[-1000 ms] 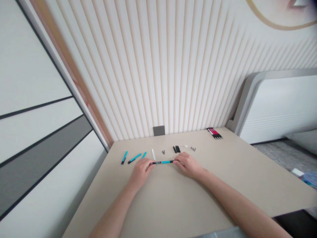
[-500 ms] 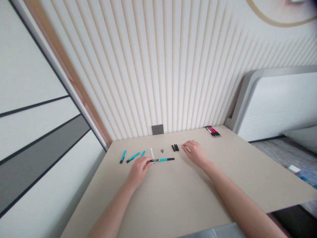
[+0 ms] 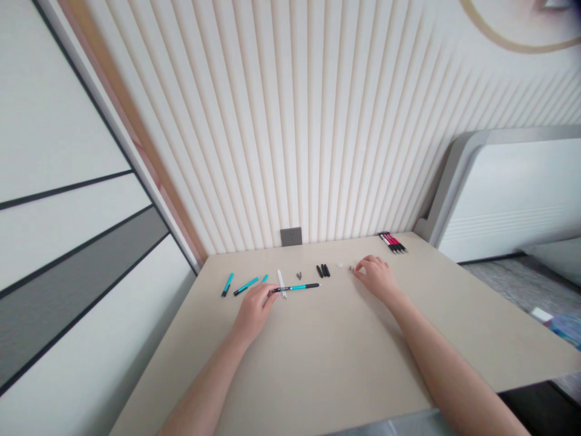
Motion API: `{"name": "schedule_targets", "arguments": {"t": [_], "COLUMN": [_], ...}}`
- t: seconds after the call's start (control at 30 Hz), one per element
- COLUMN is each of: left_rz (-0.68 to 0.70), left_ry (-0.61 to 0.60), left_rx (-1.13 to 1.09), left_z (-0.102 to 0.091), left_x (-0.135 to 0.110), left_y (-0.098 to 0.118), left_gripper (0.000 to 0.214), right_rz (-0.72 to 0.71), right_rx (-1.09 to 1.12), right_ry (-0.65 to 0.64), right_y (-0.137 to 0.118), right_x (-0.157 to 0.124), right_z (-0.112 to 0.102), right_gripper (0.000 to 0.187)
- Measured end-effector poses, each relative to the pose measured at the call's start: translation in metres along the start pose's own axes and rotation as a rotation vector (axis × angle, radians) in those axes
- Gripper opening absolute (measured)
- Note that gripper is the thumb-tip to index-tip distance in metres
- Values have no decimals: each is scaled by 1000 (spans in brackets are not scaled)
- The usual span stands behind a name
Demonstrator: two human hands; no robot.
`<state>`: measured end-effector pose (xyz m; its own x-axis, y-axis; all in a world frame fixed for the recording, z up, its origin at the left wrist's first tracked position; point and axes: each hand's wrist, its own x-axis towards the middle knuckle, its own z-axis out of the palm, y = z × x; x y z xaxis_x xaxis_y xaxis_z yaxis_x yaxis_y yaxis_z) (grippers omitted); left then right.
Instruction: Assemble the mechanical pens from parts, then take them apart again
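My left hand [image 3: 255, 306] pinches one end of a teal and black pen [image 3: 297, 287] and holds it level just above the beige table [image 3: 318, 357]. My right hand [image 3: 377, 275] lies at the back of the table with its fingers curled over small grey parts [image 3: 351, 267]; what its fingertips hold is hidden. A small white part [image 3: 340, 264] lies just left of it. Black pen pieces [image 3: 322, 270] and a tiny grey part [image 3: 299, 275] lie between the hands. A white tube [image 3: 281, 280] rests behind the pen.
Loose teal pen pieces [image 3: 246, 286] lie at the back left. A bundle of red and black pens [image 3: 393, 242] sits at the back right by the ribbed wall. A grey wall socket [image 3: 291, 237] is behind the table. A white bed headboard [image 3: 508, 194] stands to the right.
My right hand let go of the pen's right end and moved back and right to the small grey parts. My left hand kept hold of the pen and raised it slightly.
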<state>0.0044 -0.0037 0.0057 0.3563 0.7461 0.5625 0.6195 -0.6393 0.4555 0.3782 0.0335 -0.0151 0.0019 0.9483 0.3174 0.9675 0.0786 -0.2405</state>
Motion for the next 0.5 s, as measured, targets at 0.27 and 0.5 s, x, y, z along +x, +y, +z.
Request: {"name": "schedule_targets", "arguments": {"t": [0.27, 0.5], "left_rz": [-15, -24], "left_ry": [22, 27], "left_rx": [-7, 9], "left_z": [1, -2], "left_x": [-1, 1], "left_y": [-2, 4], "left_gripper": [16, 17], "right_rz": [-4, 47], "right_rx": [218, 967], "right_ry": [52, -40], "right_y": [-12, -59], "right_x": [2, -8], "right_z": [-8, 1], "right_gripper": [18, 36]}}
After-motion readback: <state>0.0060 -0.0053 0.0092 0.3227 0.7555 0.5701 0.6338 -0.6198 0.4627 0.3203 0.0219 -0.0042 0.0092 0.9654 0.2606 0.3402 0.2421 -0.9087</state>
